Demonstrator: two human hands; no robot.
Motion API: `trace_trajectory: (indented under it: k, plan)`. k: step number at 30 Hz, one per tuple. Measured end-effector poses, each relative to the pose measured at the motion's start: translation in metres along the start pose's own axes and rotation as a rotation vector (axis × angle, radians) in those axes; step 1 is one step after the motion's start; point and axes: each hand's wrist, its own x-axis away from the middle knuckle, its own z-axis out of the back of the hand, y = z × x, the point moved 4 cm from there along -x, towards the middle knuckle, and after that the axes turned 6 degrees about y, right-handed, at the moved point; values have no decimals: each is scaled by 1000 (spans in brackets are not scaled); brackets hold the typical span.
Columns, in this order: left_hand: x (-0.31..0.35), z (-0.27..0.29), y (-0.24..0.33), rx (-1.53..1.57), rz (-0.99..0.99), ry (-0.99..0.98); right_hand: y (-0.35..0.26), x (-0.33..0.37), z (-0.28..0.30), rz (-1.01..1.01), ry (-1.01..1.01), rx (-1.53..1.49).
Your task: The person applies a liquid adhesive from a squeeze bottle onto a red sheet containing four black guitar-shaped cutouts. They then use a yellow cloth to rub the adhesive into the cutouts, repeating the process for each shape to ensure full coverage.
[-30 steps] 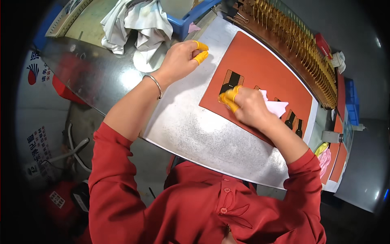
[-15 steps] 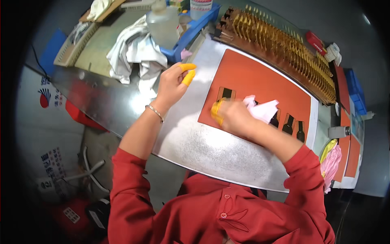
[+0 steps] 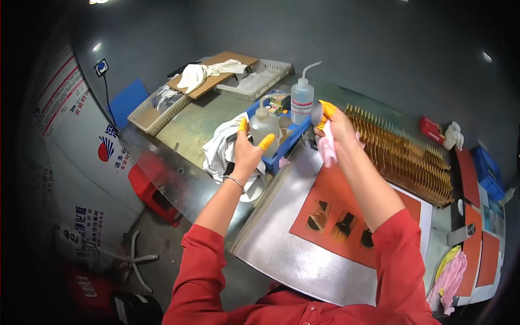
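My left hand point(image 3: 248, 156), with yellow finger cots, is open beside a squat translucent bottle point(image 3: 264, 129). Its thumb and index finger are spread, the thumb overlapping the bottle; whether they touch it I cannot tell. Crumpled white cloth point(image 3: 219, 149) lies around that hand. Raised over the orange sheet's far end, my right hand point(image 3: 341, 130) is closed on a pink cloth point(image 3: 326, 147) that hangs below the fingers. A greyish shape at its yellow-covered fingertips is too blurred to name. Several dark-patterned flat pieces point(image 3: 344, 224) lie on the orange sheet point(image 3: 309, 230), partly hidden by my right forearm.
A clear wash bottle point(image 3: 302, 103) with a bent spout stands by the blue tray point(image 3: 290, 142). Gold-coloured pieces stand in a long rack point(image 3: 401, 157) at the right. Baskets point(image 3: 157, 116) sit far left; pink and yellow cloths point(image 3: 452, 273) hang at the right edge.
The view has shifted toward the bottles. My right hand has lifted off the flat pieces with the pink cloth. My left hand has gone from pinched fingers to spread ones beside the squat bottle.
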Motion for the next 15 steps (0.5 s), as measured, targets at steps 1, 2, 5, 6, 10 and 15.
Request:
trace_trajectory:
  k: [1, 2, 5, 6, 10, 15]
  plan:
    - [0, -5, 5, -16, 66, -41, 5, -7, -5, -24, -7, -20]
    - [-1, -9, 9, -32, 129, -82, 8, -12, -11, -46, -13, -40]
    - [-2, -14, 4, -99, 180, -103, 20, -20, -27, -54, -36, -74]
    - [-1, -12, 3, -97, 172, -96, 23, -21, -35, -63, -108, -123]
    - [-1, -9, 3, -84, 169, -91, 27, -24, -44, -80, 5, -82]
    - [-3, -12, -1, -1, 179, -72, 39, -43, -38, -85, -48, -101]
